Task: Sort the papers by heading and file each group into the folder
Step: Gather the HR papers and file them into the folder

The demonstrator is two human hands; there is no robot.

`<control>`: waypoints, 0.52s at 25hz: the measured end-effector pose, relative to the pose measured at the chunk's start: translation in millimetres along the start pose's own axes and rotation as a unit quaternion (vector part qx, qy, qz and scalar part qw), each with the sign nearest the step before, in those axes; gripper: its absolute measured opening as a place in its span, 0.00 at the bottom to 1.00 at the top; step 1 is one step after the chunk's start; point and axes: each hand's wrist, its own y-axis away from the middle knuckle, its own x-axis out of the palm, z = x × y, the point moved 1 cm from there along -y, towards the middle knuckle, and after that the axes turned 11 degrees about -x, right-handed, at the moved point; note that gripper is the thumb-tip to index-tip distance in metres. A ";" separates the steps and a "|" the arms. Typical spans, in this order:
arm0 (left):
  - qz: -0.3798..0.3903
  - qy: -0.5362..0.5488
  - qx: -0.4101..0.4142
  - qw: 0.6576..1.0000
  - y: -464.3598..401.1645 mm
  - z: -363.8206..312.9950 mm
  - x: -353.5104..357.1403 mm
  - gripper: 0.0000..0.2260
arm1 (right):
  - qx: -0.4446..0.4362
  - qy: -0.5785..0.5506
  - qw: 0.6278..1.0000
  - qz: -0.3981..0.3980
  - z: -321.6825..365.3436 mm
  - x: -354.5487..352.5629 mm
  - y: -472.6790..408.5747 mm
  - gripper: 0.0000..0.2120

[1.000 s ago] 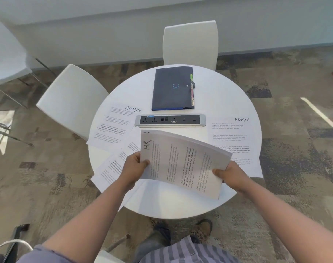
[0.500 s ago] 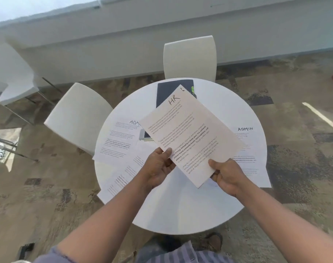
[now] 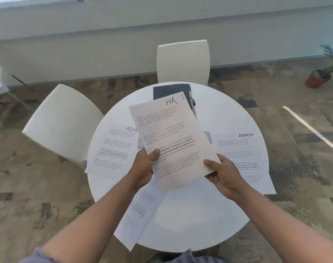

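Observation:
I hold a stack of papers headed HR (image 3: pixel 173 137) upright above the round white table (image 3: pixel 199 215). My left hand (image 3: pixel 144 168) grips its lower left edge and my right hand (image 3: pixel 222 173) its lower right corner. Behind the stack lies the dark folder (image 3: pixel 165 91), mostly hidden, with coloured tabs at its right side. An ADMIN sheet (image 3: pixel 114 149) lies on the table at the left and another ADMIN sheet (image 3: pixel 243 158) at the right. More sheets (image 3: pixel 137 211) hang over the near left edge; their heading is hidden.
A white chair (image 3: pixel 182 61) stands behind the table and another white chair (image 3: pixel 61 122) at its left. A grey socket strip (image 3: pixel 208 136) peeks out from behind the held stack. A potted plant (image 3: pixel 321 74) stands on the carpet at the far right.
I have lifted the HR stack from low and flat over the table and turned it upright, heading at the top. It now covers the folder and socket strip. My head has tilted up.

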 end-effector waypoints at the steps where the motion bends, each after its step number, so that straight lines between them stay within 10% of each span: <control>1: 0.010 -0.032 -0.005 0.999 -5.0 -7.0 -12.6 0.15 | -0.003 0.027 1.000 0.005 5.0 1.0 -2.9 0.12; 13: 0.117 -0.194 -0.076 0.971 -46.6 -36.1 -43.9 0.13 | 0.062 0.176 0.982 0.040 -5.0 28.2 -34.9 0.09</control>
